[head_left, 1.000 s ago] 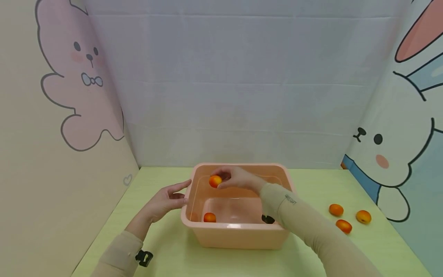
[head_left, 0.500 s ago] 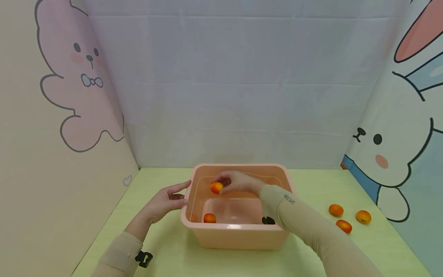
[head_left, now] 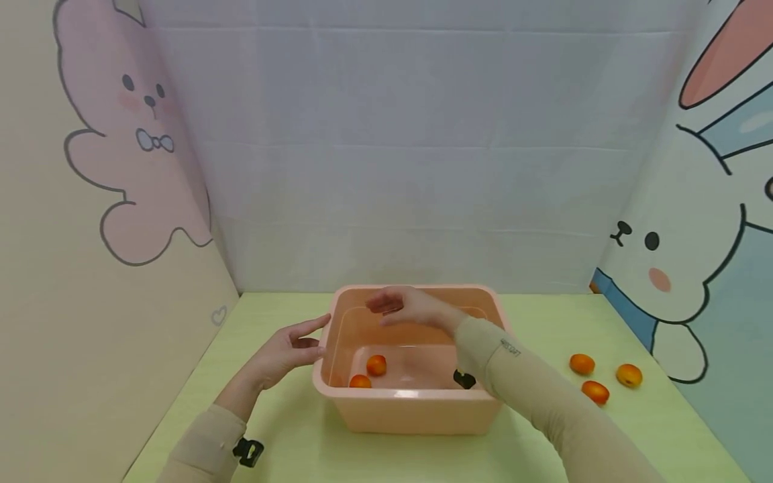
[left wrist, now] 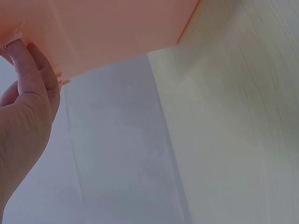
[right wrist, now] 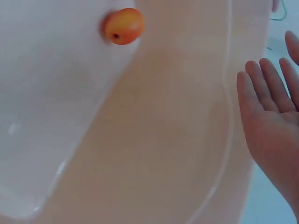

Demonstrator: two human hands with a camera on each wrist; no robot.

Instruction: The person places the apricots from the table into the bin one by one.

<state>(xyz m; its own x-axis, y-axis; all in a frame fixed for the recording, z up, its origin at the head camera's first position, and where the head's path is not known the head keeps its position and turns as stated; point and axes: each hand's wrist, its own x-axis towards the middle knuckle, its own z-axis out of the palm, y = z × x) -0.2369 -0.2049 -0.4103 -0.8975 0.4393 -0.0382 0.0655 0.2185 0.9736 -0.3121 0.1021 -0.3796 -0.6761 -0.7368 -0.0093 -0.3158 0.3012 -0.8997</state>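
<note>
A pink plastic tub [head_left: 417, 409] stands on the pale green table. Two orange fruits lie on its floor, one [head_left: 376, 365] beside the other [head_left: 360, 382] at the left; the right wrist view shows one fruit [right wrist: 123, 25] on the tub floor. My right hand [head_left: 398, 307] hovers over the tub with fingers straight and nothing in it; in the right wrist view the hand [right wrist: 271, 112] is open. My left hand [head_left: 290, 349] touches the tub's left rim with straight fingers, and the left wrist view shows its fingers [left wrist: 28, 70] against the tub wall [left wrist: 107, 28].
Three more orange fruits [head_left: 582, 363] [head_left: 595, 392] [head_left: 629, 375] lie on the table to the right of the tub. Cartoon-rabbit panels wall the table at left, back and right. A black strap [head_left: 464, 380] sits on my right sleeve.
My right hand let go of the orange fruit, which dropped to the tub floor beside the other one. The hand rose a little and opened. The left hand stayed on the rim.
</note>
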